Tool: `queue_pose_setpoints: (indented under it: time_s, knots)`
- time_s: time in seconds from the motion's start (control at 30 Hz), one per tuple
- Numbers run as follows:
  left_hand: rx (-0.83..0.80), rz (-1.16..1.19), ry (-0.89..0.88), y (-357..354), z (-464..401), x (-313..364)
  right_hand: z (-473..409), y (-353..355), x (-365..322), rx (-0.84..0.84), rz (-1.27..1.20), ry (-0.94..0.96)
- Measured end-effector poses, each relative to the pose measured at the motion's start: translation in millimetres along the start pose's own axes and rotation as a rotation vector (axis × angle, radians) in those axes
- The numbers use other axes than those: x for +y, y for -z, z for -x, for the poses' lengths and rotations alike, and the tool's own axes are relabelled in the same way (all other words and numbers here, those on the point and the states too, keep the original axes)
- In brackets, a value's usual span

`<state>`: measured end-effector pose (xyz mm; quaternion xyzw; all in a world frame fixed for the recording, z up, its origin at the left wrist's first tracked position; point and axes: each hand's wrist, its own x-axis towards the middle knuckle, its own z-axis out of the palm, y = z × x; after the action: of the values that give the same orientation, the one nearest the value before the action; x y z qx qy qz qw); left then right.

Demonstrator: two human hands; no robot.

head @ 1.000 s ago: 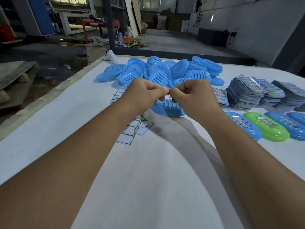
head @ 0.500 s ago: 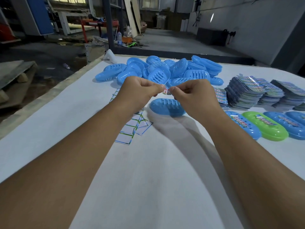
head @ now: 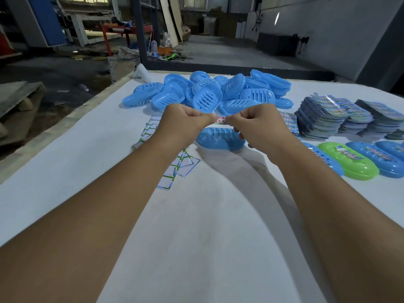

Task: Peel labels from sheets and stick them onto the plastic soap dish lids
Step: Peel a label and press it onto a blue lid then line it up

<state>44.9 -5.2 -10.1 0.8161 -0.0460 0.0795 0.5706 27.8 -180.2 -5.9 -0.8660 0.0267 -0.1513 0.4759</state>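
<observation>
— What are the hands doing?
— The left hand (head: 185,121) and right hand (head: 258,125) each pinch an end of one small label (head: 220,119), held above a lone blue lid (head: 219,139) on the white worktop (head: 196,226).
— Is it peeled?
— Probably; its backing is hidden.
— Other lids?
— A blue pile (head: 209,92) lies behind.

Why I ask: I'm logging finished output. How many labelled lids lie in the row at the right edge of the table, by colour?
Blue labelled lids: 3
Green labelled lid: 1
Total in view: 4
The row runs to the picture's edge, so more may lie out of view.
</observation>
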Motion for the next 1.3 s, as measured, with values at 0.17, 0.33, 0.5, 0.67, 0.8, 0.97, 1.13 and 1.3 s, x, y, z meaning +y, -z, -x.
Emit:
queue_pose_setpoints:
  time_s: [0.17, 0.33, 0.5, 0.67, 0.8, 0.97, 1.13, 1.3]
  knots:
    - [0.01, -0.066, 0.002, -9.4, -5.4, -5.9, -0.4, 1.7, 4.0, -0.008, 0.025, -0.06]
    - [-0.004, -0.169, 0.013, -14.9, -10.0, -11.7, -2.2, 1.6, 7.4, -0.02, 0.09, -0.116]
    - [-0.01, -0.22, 0.016, -16.5, -12.5, -14.0, -4.9, 1.3, 11.4, -0.043, 0.121, -0.128]
    - [-0.017, -0.249, 0.019, -16.9, -14.7, -15.2, -7.8, -0.1, 13.0, -0.053, 0.13, -0.136]
    - [-0.018, -0.288, 0.008, -18.0, -14.4, -15.4, -8.3, 0.5, 13.5, -0.056, 0.135, -0.134]
    - [-0.003, -0.333, 0.002, -18.8, -15.3, -14.5, -9.0, 0.4, 14.7, -0.05, 0.165, -0.128]
    - [0.005, -0.397, -0.005, -20.1, -15.5, -11.9, -10.7, -2.9, 16.3, -0.032, 0.19, -0.138]
    - [0.014, -0.479, -0.033, -21.9, -16.0, -12.1, -9.1, -5.8, 11.8, 0.0, 0.266, -0.111]
